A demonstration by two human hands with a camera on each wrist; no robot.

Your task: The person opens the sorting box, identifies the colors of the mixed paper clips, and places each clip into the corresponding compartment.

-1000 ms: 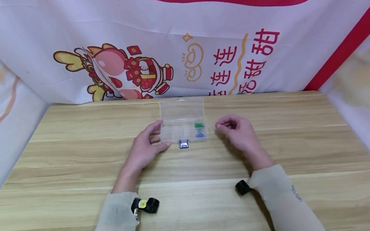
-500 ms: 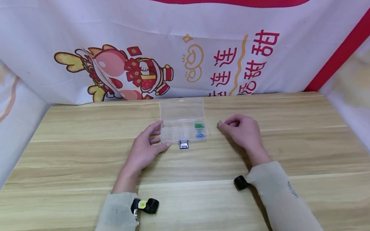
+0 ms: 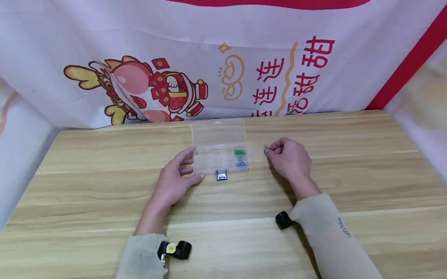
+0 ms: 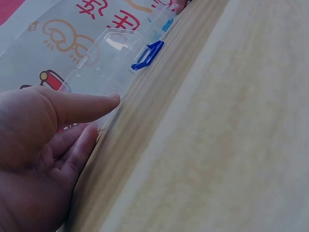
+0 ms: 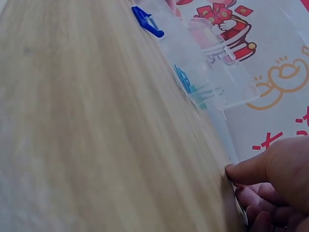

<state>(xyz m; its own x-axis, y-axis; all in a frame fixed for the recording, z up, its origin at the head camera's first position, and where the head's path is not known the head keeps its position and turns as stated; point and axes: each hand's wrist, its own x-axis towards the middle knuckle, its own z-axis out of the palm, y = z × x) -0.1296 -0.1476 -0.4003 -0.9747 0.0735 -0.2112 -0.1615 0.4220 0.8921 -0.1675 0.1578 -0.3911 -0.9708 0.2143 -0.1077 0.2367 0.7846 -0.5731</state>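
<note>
A clear plastic compartment box (image 3: 208,160) lies on the table, its lid (image 3: 218,133) tipped back and its blue latch (image 3: 221,175) folded down in front. My left hand (image 3: 172,179) holds the box's left end, thumb at the near corner and a fingertip at the far one. Green paper clips (image 3: 240,152) lie in the back right compartment, blue paper clips (image 3: 240,163) in the one in front of it. Right of the box, my right hand (image 3: 290,158) pinches a small greenish paper clip (image 3: 266,147) between thumb and finger; the right wrist view mostly hides it.
The wooden table (image 3: 225,254) runs back to a printed white and red cloth (image 3: 205,26). More cloth hangs along both sides. A black wrist camera (image 3: 181,249) sits on the left sleeve and another (image 3: 283,219) on the right.
The right hand has shifted slightly, and the clip at its fingertips has come into sight. The left hand stays on the box. Both clip groups look the same.
</note>
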